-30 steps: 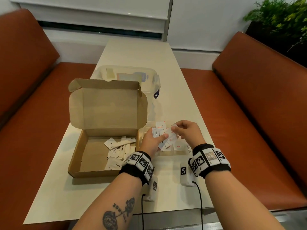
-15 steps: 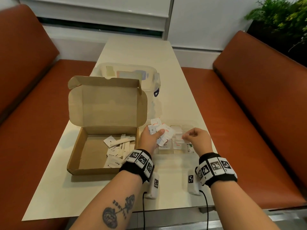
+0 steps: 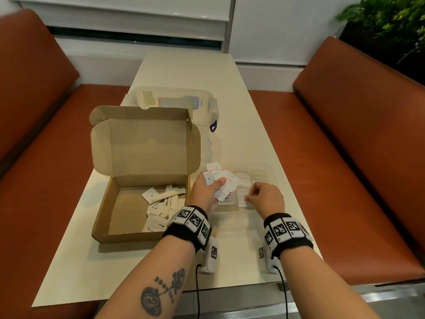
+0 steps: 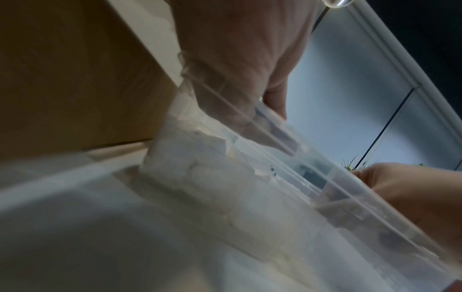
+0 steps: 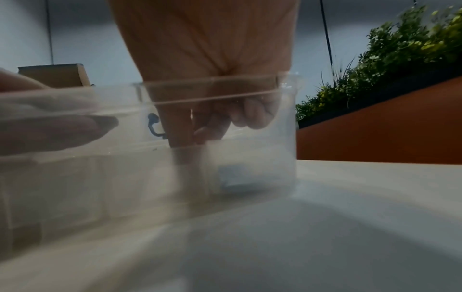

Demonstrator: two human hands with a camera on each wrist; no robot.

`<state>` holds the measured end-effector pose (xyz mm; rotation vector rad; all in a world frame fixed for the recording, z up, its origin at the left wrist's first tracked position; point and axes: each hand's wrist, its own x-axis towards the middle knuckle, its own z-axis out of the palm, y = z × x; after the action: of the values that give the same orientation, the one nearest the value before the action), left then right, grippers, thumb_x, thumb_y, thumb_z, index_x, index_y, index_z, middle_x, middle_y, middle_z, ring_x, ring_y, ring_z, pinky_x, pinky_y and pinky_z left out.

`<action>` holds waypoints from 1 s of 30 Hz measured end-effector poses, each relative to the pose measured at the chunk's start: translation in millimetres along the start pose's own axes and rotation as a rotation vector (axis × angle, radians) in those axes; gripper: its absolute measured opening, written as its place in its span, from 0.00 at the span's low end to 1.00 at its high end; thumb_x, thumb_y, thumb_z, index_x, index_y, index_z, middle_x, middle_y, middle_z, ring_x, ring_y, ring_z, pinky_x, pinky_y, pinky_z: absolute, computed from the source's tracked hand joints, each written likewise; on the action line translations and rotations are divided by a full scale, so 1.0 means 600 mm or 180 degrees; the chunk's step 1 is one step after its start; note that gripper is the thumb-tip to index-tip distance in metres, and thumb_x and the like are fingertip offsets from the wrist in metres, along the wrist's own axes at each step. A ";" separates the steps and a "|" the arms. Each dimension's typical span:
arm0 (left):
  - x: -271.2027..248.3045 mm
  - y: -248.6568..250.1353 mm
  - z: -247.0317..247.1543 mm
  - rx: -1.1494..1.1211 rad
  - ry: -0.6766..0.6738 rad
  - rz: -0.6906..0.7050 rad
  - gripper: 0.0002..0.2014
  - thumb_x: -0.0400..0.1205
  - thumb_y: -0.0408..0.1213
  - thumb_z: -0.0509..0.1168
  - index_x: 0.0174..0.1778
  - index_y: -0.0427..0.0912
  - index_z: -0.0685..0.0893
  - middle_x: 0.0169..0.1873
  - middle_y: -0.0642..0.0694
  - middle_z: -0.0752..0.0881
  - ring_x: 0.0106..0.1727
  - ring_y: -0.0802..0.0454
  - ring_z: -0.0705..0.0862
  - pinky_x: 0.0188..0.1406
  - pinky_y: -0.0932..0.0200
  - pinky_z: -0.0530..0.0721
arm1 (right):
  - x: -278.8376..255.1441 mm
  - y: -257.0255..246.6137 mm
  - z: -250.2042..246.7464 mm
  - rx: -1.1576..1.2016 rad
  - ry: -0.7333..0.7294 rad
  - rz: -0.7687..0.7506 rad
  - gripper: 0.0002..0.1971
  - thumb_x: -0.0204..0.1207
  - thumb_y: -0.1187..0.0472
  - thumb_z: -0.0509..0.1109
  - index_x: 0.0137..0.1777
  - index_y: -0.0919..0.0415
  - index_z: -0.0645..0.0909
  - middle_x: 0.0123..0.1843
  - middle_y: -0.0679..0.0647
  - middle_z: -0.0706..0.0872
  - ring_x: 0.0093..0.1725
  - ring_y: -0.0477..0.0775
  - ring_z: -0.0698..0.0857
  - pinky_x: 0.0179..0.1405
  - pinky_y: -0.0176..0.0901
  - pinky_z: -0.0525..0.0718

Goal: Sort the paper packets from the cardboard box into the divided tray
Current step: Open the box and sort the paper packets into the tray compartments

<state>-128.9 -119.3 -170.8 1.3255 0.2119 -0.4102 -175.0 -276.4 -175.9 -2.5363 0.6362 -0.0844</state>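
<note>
- While the left hand [image 3: 208,189] holds a fan of small white packets [image 3: 222,180] with its thumb on top and fingers curled under, the right hand [image 3: 266,199] dips into the clear divided tray [image 3: 266,168].
- Seen from the right wrist, the right fingers [image 5: 180,128] point down inside a tray section, close together. They look to be setting a packet down, but I cannot tell if one is between them.
- This tray sits on the worktop [image 3: 184,70], just to the right of the cardboard box [image 3: 128,203], and the left hand hovers over its near-left part.
- Some sections already have white packets [image 3: 241,192] stacked in them.
- More packets and long thin sticks [image 3: 161,208] lie in the box, so I think the sorting is partway done.
- I think the step is dealing packets from the left-hand bunch into the right sections, one kind each.
- Next, the right hand would need to pinch one packet off the bunch, check its kind, and drop it with its matches.
- Thin paper can stick, so two may come away together.
- Red marks show on the held packets, and dark print on the box packets, but the words are too small and blurry to read.
- A clear lidded tub [image 3: 177,102] stands behind the box.
</note>
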 end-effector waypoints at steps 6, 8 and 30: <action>0.002 -0.001 0.000 -0.0028 -0.0032 0.0000 0.15 0.80 0.28 0.69 0.61 0.42 0.78 0.59 0.41 0.86 0.57 0.43 0.87 0.51 0.42 0.88 | 0.001 -0.004 -0.005 -0.0369 -0.0040 -0.0239 0.08 0.68 0.62 0.73 0.36 0.55 0.75 0.37 0.54 0.84 0.38 0.57 0.81 0.31 0.39 0.74; 0.002 -0.001 -0.001 -0.0028 -0.0041 -0.0013 0.16 0.79 0.28 0.69 0.62 0.41 0.78 0.59 0.40 0.86 0.58 0.42 0.86 0.55 0.37 0.86 | 0.000 -0.004 -0.006 -0.0456 -0.0167 -0.0359 0.13 0.66 0.65 0.72 0.34 0.53 0.69 0.33 0.51 0.79 0.36 0.56 0.78 0.29 0.40 0.71; 0.001 0.002 0.001 0.0026 -0.0111 -0.0029 0.16 0.79 0.26 0.68 0.62 0.39 0.77 0.59 0.39 0.85 0.55 0.42 0.87 0.47 0.42 0.89 | 0.001 -0.020 -0.006 0.1011 0.0251 -0.0395 0.06 0.73 0.60 0.72 0.42 0.52 0.76 0.35 0.46 0.81 0.34 0.45 0.77 0.32 0.35 0.72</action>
<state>-127.7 -119.7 -169.6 1.3248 0.1875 -0.4421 -169.7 -269.3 -166.5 -2.2700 0.4538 -0.3059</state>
